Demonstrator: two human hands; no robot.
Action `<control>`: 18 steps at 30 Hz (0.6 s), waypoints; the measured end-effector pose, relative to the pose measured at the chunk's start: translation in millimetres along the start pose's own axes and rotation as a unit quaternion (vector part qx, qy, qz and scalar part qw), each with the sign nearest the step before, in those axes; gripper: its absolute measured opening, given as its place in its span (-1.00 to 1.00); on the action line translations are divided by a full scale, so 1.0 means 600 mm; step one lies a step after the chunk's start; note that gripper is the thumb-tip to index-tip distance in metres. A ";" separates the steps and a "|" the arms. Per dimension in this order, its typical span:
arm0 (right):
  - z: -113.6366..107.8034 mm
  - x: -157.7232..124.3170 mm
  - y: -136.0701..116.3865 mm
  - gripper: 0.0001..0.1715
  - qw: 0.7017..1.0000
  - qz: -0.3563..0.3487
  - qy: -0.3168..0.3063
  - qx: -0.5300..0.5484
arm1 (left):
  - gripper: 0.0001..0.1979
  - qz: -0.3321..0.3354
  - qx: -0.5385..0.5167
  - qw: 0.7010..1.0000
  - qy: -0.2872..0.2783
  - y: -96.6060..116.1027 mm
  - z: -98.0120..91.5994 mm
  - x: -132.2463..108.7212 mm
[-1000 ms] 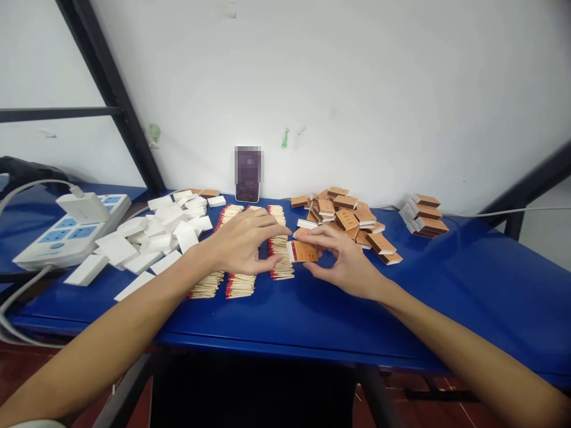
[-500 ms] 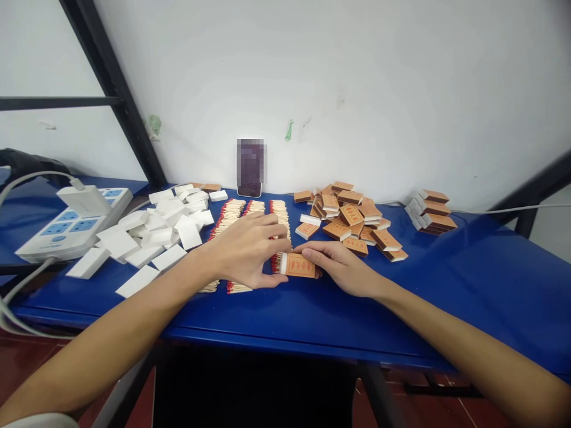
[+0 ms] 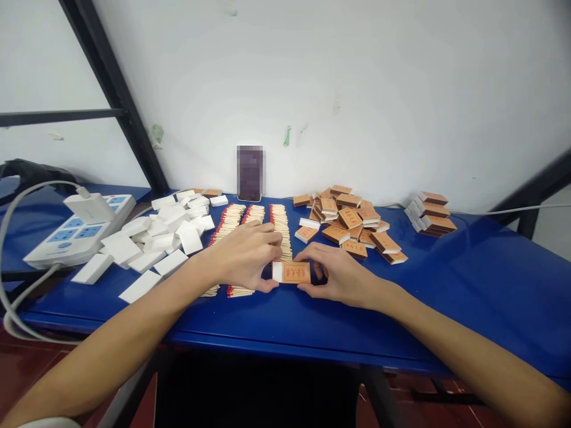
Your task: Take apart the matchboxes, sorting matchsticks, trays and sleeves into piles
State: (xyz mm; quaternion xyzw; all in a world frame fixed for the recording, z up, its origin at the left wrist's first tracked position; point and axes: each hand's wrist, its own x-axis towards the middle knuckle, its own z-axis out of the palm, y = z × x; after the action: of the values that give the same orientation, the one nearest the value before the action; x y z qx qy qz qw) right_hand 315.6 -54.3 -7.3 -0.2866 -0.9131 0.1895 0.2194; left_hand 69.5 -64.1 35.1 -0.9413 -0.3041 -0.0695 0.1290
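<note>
One orange cardboard matchbox (image 3: 294, 272), flat and rectangular with red lettering, lies between the person's bare left hand (image 3: 247, 252) and bare right hand (image 3: 341, 270), its white inner end (image 3: 277, 272) showing on the left. The left thumb and forefinger pinch that white end; the right thumb and forefinger grip the orange end by its long edges, the other fingers curling inward. (Whether the box touches the glossy blue tabletop (image 3: 446, 297) or is held just above it, one cannot tell.)

Behind the matchbox and under the left hand run three rows of pale wooden matches with red heads (image 3: 280, 229). Left of them spreads a heap of small white rectangular cardboard boxes (image 3: 190, 239). Beyond the right hand sits a loose pile of orange-brown matchboxes (image 3: 350, 218), and farther right, a neat stack of similar boxes (image 3: 435, 211).
</note>
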 end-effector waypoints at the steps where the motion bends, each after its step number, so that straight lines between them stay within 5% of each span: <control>1: -0.003 -0.001 -0.001 -0.66 1.000 -0.004 -0.003 -0.008 | -0.67 -0.004 -0.004 1.000 -0.008 0.000 -0.001 0.000; 12: -0.093 -0.042 0.039 -0.65 0.952 0.062 -0.033 -0.296 | -0.63 -0.024 -0.012 0.999 -0.026 -0.001 0.000 -0.002; 15: -0.100 -0.042 0.053 -0.52 0.951 0.075 -0.013 -0.301 | -0.63 -0.025 -0.011 0.999 -0.024 -0.001 0.000 -0.004; 18: -0.085 -0.022 0.056 -0.60 0.940 0.043 0.029 -0.337 | -0.64 -0.029 -0.009 0.999 -0.032 0.000 -0.003 -0.005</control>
State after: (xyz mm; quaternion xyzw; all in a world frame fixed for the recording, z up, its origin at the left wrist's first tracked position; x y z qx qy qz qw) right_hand 366.2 -25.3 15.3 -0.3884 -0.9034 -0.1287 0.1280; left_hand 67.1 -66.4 36.0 -0.9349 -0.3348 -0.0460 0.1085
